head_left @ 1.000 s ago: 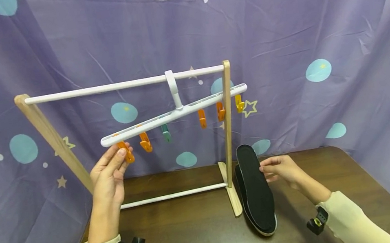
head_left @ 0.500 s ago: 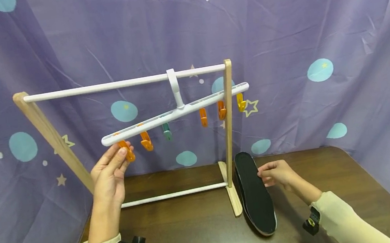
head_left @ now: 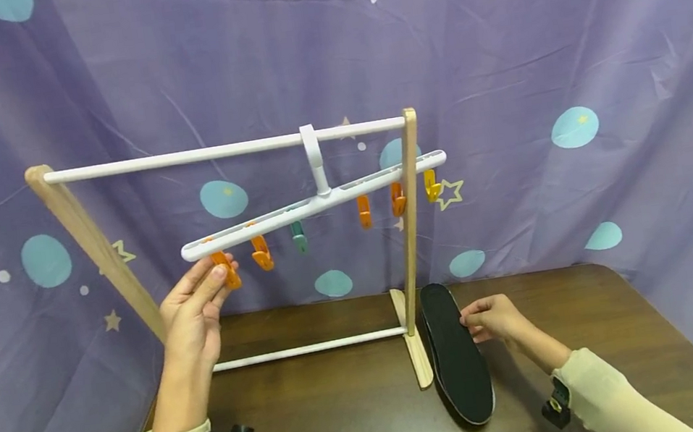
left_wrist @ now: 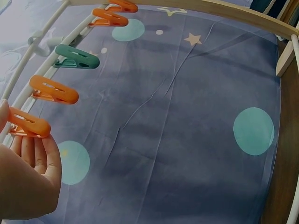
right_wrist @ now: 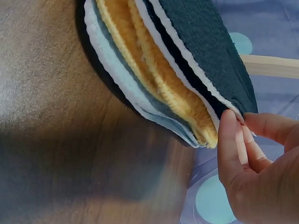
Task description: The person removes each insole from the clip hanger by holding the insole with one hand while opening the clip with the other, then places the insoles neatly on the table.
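Note:
My left hand (head_left: 194, 316) pinches an orange clothespin (head_left: 227, 272) at the low left end of a white clip hanger (head_left: 275, 219). The hanger tilts, hooked over the rack's white top bar. At the right, my right hand (head_left: 497, 319) pinches the edge of the topmost black insole (head_left: 461, 365), which lies over a stack on the table. In the right wrist view, thumb and finger hold that insole's white-edged rim, and a yellow fuzzy insole (right_wrist: 161, 79) and a pale one (right_wrist: 112, 63) show beneath it. The other clothespins, such as the green clothespin (left_wrist: 77, 57), hang with nothing in them.
The rack has wooden side posts (head_left: 413, 236), a white top bar (head_left: 181, 158) and a white lower bar (head_left: 311, 350). Its right foot (head_left: 419, 359) stands just left of the insoles on the brown wooden table (head_left: 321, 423). A purple patterned curtain (head_left: 484, 66) hangs behind.
My right hand has moved down, lowering the top insole's far end onto the stack, so the layer beneath is now mostly covered. My left hand keeps its hold on the orange clothespin.

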Available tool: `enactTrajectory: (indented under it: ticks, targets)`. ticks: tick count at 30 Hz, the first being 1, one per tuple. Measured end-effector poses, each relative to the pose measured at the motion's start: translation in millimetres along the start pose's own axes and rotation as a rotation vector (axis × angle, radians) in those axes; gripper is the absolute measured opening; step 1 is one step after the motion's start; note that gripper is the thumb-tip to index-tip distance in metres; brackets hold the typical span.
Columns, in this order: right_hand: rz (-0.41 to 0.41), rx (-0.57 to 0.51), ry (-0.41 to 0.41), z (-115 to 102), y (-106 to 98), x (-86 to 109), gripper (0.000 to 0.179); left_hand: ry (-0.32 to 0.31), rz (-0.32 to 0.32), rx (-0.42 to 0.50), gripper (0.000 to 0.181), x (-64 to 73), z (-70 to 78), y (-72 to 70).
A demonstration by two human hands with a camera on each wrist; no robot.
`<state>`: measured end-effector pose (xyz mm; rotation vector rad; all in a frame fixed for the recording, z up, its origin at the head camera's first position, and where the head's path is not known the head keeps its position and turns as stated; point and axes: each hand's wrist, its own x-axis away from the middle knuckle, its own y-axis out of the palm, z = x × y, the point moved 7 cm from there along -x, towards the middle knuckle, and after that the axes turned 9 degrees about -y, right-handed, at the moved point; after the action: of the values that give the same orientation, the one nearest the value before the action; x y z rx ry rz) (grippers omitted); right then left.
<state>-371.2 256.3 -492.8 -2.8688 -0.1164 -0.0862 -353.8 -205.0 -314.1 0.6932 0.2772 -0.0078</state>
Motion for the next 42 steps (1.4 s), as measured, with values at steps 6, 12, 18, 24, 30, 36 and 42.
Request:
enactTrajectory:
  ticks: [6,12,18,24,30,36,42]
  targets:
    - [0.025,0.023,-0.006,0.5,-0.5,0.1,0.019,0.002,-0.015,0.018,0.022,-3.3,-3.2,-1.1]
    - [0.032,0.057,-0.006,2.8,0.2,-2.0,0.017,0.014,-0.032,0.038,0.023,-8.2,-3.7,0.4]
    - [0.04,0.076,-0.026,1.2,3.5,-1.4,0.018,0.024,-0.042,0.049,0.022,-8.4,0.3,4.1]
    - [0.089,0.112,0.02,4.0,3.4,1.6,0.015,0.009,-0.014,0.045,0.023,-6.6,0.3,2.8]
    - [0.117,0.118,0.027,3.9,2.4,3.5,0.015,0.009,-0.011,0.029,0.022,-7.5,0.1,5.0]
    - [0.121,0.095,0.028,3.8,3.6,5.4,0.016,0.0,-0.009,0.018,0.022,-7.3,-1.6,3.9]
    - [0.118,0.092,0.012,1.4,6.8,6.0,0.014,0.003,-0.004,0.009,0.022,-4.3,0.3,1.9]
